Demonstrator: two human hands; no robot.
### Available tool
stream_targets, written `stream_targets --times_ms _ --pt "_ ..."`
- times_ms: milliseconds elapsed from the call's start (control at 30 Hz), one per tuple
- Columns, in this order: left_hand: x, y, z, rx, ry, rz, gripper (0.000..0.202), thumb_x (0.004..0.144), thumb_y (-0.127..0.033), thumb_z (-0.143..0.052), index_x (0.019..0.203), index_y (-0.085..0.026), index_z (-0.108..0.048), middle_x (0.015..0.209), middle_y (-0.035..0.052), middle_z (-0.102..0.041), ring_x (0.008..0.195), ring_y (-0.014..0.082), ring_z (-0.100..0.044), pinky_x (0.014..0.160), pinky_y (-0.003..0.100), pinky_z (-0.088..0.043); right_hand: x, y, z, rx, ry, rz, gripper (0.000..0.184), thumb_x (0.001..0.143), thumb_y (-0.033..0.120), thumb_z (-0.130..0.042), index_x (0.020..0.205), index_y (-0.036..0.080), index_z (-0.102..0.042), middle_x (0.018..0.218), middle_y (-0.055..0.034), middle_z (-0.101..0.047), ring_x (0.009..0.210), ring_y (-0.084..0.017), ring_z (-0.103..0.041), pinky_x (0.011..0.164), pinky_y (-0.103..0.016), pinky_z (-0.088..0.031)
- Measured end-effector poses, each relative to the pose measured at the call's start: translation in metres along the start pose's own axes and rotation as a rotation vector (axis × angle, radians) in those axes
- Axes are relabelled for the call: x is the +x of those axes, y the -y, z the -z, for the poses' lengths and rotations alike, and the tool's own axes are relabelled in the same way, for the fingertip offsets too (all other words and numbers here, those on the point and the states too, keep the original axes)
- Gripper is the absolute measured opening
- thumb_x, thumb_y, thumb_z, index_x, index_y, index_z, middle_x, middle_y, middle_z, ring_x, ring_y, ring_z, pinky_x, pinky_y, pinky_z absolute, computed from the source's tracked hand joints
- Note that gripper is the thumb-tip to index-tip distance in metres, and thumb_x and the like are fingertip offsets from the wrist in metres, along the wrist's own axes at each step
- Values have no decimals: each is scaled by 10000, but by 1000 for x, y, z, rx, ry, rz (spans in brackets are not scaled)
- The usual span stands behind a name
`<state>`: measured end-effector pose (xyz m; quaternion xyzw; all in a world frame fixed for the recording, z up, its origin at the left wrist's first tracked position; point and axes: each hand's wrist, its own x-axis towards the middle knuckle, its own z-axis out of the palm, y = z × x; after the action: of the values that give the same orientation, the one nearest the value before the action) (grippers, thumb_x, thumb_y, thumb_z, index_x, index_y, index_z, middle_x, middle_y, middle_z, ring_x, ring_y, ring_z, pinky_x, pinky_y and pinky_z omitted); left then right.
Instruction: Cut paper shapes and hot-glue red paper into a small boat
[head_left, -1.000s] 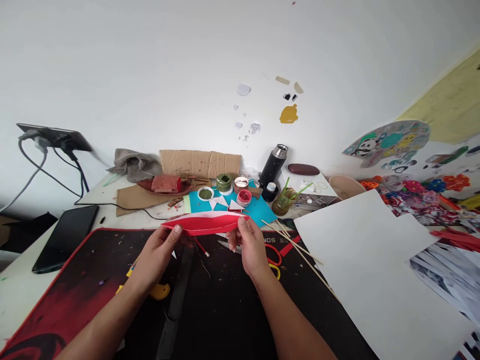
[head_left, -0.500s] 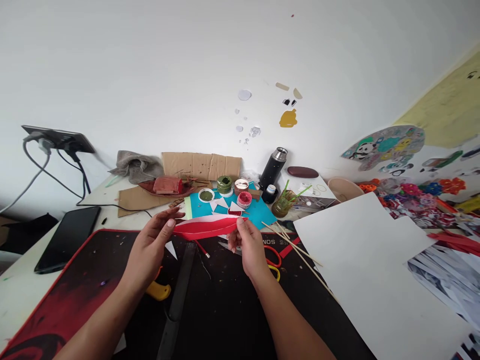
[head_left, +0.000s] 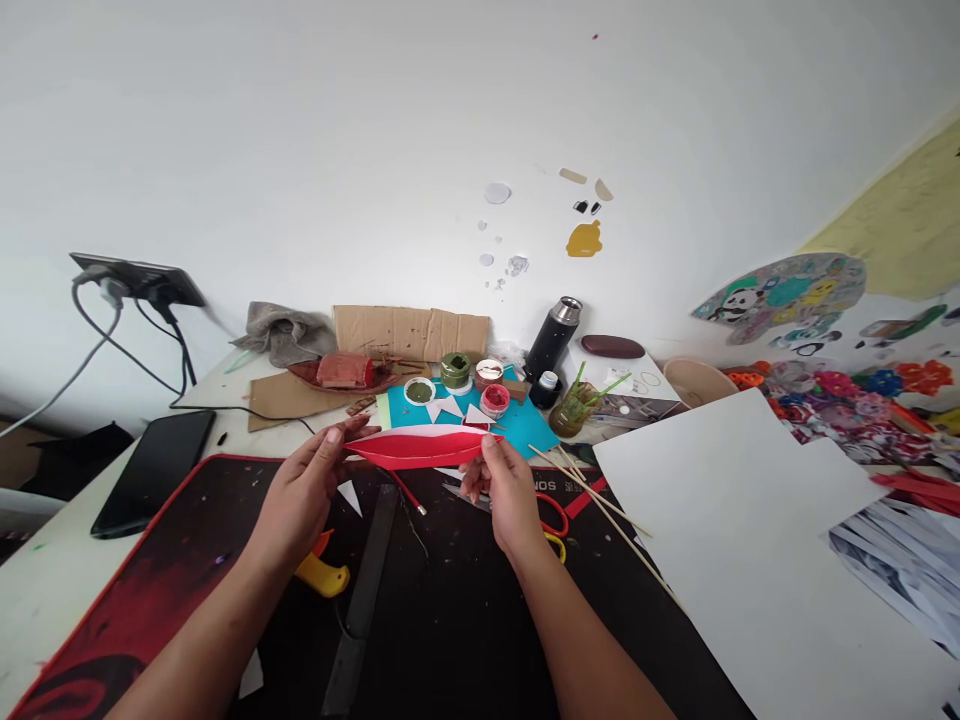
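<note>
A long red piece of paper [head_left: 420, 452], white on its inner face and pointed at both ends, is stretched between my two hands above the black mat [head_left: 450, 620]. My left hand [head_left: 315, 475] pinches its left tip, thumb on top. At the right tip, my right hand [head_left: 508, 485] grips with thumb and fingers. Beneath the paper lie a red pencil [head_left: 411, 492] and a white paper triangle [head_left: 350, 497]. Red-handled scissors [head_left: 553, 515] rest beside my right hand, partly hidden by it. A dark ruler [head_left: 364, 600] and a yellow-handled tool [head_left: 324, 576] lie near my left forearm.
Paint jars [head_left: 455, 372] and paper scraps stand on a blue sheet [head_left: 525, 425] behind the hands. A black thermos [head_left: 553, 335] and a cup with green sticks [head_left: 574, 410] are further right. White card [head_left: 720, 500] and wooden sticks [head_left: 607, 500] lie right; a phone [head_left: 154, 470] lies left.
The whole view has shifted slightly. Both hands still hold the red paper at its ends; its left tip now shows more clearly between my left thumb and fingers.
</note>
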<state>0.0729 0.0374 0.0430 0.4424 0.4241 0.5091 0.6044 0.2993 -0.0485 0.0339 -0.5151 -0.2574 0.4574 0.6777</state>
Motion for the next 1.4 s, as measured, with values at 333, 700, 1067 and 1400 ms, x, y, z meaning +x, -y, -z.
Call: stream_targets --times_ms 333,700,1067,1400 --pt "-4 -5 -5 -53 -13 44 584 746 -665 -975 1115 -219 -899 1182 93 -871 973 258 -836 828 328 -720 -1 1 -1 -10 38 -11 671 791 853 -848 802 199 -696 744 -55 -776 501 -155 -667 439 -235 -435" --pt "-8 -7 -3 65 -54 -15 601 828 -715 -890 1173 -223 -886 1158 83 -883 989 286 -859 930 381 -720 -1 7 -2 86 -7 -17 669 778 844 -864 729 213 -647 673 -53 -750 471 -154 -621 433 -245 -412" --pt "-6 -4 -7 -87 7 11 560 800 -674 -922 1089 -196 -894 1151 139 -877 1079 349 -832 862 427 -722 0 8 0 75 -22 13 628 824 796 -855 725 209 -655 626 -32 -711 464 -148 -586 443 -255 -395" --pt "-10 -15 -10 57 56 153 566 688 -602 -998 1067 -198 -880 1207 134 -847 984 304 -820 804 367 -706 -1 10 3 -39 -20 90 618 906 789 -780 697 220 -660 627 -33 -701 480 -158 -583 457 -275 -402"
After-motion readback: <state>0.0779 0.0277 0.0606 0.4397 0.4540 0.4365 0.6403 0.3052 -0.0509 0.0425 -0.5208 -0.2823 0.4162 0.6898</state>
